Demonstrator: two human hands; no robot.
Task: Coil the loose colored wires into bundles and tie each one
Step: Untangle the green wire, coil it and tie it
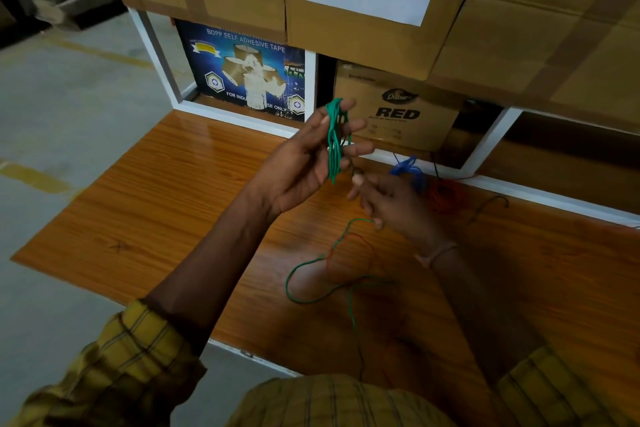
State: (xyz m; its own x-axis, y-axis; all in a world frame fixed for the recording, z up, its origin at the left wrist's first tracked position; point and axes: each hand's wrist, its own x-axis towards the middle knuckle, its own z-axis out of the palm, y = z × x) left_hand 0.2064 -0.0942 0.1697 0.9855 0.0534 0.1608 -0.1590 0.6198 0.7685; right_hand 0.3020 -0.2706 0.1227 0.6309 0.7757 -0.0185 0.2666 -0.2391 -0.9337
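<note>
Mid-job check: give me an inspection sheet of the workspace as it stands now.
Surface: wooden table, glossy.
Job's things: green coil wound round left-hand fingers; its green tail loose on table; blue bundle and orange bundle lie near the back edge.
Clutter: nothing seen.
Hands: left hand raised, holds the coil; right hand pinches the wire.
Cables: thin dark wire beside orange bundle.
Surroundings: cardboard boxes, tape carton, concrete floor.
</note>
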